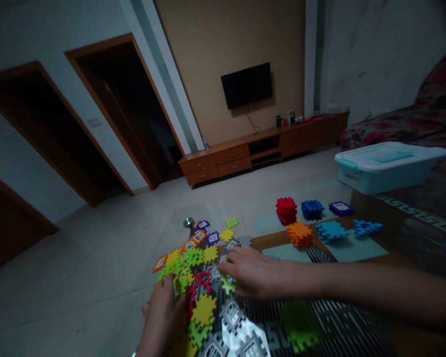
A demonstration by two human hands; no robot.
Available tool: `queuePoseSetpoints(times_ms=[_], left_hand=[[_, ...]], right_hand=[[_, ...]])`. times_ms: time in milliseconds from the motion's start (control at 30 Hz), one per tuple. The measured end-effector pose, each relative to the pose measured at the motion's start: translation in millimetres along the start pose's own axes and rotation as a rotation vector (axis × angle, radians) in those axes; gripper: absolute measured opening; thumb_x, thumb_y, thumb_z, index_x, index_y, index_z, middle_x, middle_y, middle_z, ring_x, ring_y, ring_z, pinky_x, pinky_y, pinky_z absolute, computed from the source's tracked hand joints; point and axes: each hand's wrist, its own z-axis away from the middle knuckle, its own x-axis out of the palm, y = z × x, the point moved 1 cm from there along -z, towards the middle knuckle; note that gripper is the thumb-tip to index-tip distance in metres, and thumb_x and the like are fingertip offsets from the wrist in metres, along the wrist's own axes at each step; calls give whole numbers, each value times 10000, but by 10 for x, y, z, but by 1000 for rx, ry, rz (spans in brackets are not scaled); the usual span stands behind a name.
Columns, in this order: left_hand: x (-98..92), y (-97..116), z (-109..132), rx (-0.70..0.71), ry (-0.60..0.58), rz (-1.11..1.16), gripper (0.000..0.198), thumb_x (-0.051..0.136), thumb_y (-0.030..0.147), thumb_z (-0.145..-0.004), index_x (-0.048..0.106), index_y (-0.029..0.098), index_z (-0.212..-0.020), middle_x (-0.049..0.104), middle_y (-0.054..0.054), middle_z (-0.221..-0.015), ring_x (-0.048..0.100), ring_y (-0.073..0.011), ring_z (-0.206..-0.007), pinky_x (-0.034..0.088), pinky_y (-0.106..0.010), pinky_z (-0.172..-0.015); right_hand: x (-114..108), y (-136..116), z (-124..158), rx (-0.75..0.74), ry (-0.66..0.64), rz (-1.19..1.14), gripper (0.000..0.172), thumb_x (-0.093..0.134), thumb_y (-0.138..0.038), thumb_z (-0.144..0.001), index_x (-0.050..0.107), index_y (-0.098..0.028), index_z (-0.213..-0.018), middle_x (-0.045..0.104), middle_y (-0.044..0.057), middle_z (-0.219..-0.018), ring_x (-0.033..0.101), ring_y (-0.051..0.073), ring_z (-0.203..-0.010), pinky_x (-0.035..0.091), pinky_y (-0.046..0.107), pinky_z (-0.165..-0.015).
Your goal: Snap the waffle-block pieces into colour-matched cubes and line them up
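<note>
A heap of flat interlocking plastic tiles [204, 258] in yellow, green, orange, purple, grey and red covers the near left of a glass table [360, 250]. My right hand [254, 272] lies palm down on the heap, fingers pressed on grey and green tiles. My left hand [165, 317] rests at the heap's near left edge, fingers curled against green and yellow tiles. Built cubes stand further right: red [286, 209], orange [299, 234], blue [312, 209] and a green one [300, 327] near my forearm.
A pale blue lidded box [384, 166] sits at the table's far right by a patterned sofa [423, 124]. Across the tiled floor stand a low wooden cabinet [260, 148] and a wall television [247, 85]. Dark doorways line the left wall.
</note>
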Motion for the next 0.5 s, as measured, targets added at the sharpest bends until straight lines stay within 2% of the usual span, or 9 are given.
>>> queuePoseSetpoints(times_ms=[100,167,233,333,400,500], left_hand=[[-71,71,118,83,92,38,463,378,267,-873,444,74,-1289,547,-233,-1285,505,-369,-1206,455,-517,-889],[-61,213,245,215,158,114,461,424,269,-849,473,98,-1274,567,-203,-1276,518,-339,-1198,453,-487,-936],[2,416,398,356,225,210,457,451,267,-838,485,143,-1276,576,-158,-1284,522,-294,-1202,442,-450,-987],[142,765,622,526,305,290,468,454,243,-826,496,203,-1290,593,-114,-1280,531,-270,-1201,457,-451,-992],[242,1000,746,675,266,279,513,479,203,-782,512,205,-1294,609,-116,-1267,553,-279,-1178,485,-454,-963],[409,1338,882,835,201,256,604,522,143,-691,530,206,-1292,620,-126,-1256,570,-306,-1151,503,-461,-923]], right_hand=[[-209,-25,682,37,-43,-90,504,742,-248,-747,541,-179,-1204,611,94,-1009,532,249,-921,439,367,-772],[-226,-56,1028,50,-30,-156,517,724,-226,-762,526,-201,-1238,604,90,-1049,525,252,-971,434,382,-821],[-163,-78,1249,71,-13,-204,512,705,-202,-766,524,-219,-1245,601,81,-1080,522,255,-1007,423,403,-866],[-65,-60,1388,117,-10,-237,536,732,-191,-725,533,-224,-1221,603,66,-1091,530,256,-997,428,412,-862],[-95,1,1417,150,8,-252,555,747,-192,-715,531,-221,-1226,601,62,-1109,530,255,-1002,429,404,-862],[-284,157,1415,241,56,-230,520,708,-132,-744,545,-217,-1230,602,66,-1118,534,249,-999,428,394,-865]])
